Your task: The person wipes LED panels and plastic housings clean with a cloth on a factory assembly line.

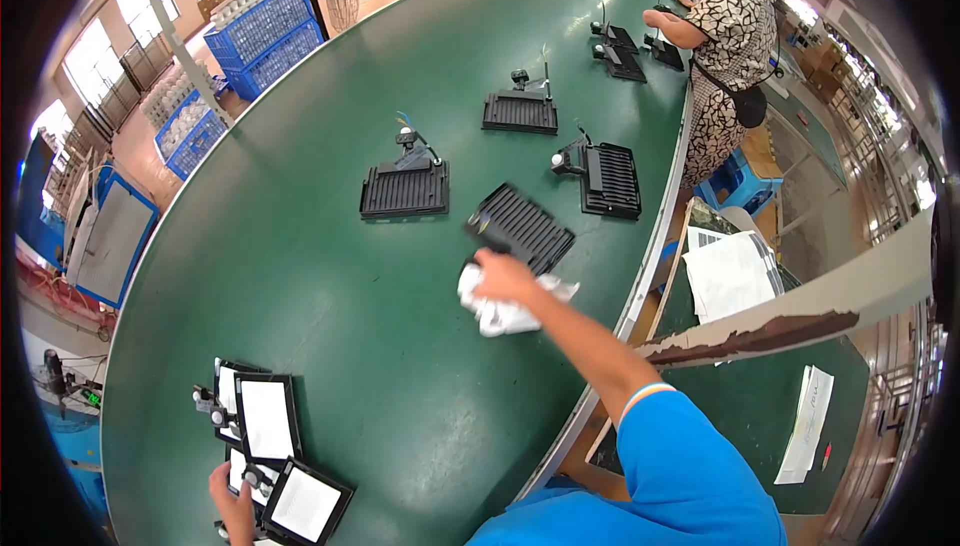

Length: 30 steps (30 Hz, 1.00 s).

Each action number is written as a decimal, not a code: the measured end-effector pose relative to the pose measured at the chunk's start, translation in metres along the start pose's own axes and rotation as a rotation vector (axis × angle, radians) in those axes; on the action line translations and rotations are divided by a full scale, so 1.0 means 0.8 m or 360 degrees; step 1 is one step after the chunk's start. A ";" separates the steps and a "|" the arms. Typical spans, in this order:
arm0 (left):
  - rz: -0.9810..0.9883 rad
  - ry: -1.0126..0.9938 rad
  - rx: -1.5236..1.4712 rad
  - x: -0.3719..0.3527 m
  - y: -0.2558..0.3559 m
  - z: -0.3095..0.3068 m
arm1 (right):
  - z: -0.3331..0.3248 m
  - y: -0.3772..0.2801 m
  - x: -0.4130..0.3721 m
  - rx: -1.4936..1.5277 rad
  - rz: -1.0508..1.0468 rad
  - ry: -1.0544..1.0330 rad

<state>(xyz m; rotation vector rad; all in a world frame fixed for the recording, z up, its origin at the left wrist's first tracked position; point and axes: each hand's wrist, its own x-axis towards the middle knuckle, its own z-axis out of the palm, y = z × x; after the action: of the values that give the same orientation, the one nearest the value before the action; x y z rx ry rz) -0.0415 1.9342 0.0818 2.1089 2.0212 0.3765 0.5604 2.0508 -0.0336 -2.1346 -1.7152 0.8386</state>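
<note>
My right hand (504,278) reaches to mid-table, its fingers closed around a bunched white cloth (510,318), at the near-left corner of a tilted black finned housing (523,228). At the lower left, my left hand (233,502) pinches the small sensor head (256,477) of a black-framed lamp. Close to that hand lies a lamp with a white face (305,504). Just above, another white-faced lamp (268,420) overlaps one more. Part of my left hand is cut off by the frame's bottom edge.
Finned housings with sensors lie beyond my right hand: one on the left (405,190), one farther back (521,111), one on the right (610,180). Several more are near a co-worker (735,36) at the table's right edge. Papers (733,276) rest on a side table. A post crosses the right side.
</note>
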 end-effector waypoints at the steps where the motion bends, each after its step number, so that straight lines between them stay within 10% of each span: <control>1: -0.0008 -0.0045 -0.0158 0.018 0.029 0.020 | 0.022 -0.015 -0.020 0.0010 -0.0067 0.0018; 8: 0.0494 -0.0458 -0.0317 0.163 0.240 0.122 | -0.074 -0.130 -0.125 0.0589 -0.0857 -0.0880; 14: 0.0533 -0.0469 -0.0507 0.300 0.289 0.209 | -0.177 0.095 0.043 0.0936 0.0065 0.0849; 18: 0.0589 -0.0363 -0.0317 0.372 0.344 0.251 | -0.192 0.134 0.071 -0.0389 0.0687 0.0878; 30: 0.0956 -0.0049 -0.0137 0.419 0.444 0.350 | -0.137 0.104 0.092 -0.0671 0.0321 0.0294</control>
<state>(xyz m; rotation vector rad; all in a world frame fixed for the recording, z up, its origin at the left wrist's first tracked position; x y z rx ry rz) 0.3951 2.2616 -0.0565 2.6055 1.2861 0.4996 0.7008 2.1151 -0.0115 -2.5972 -1.7177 0.3239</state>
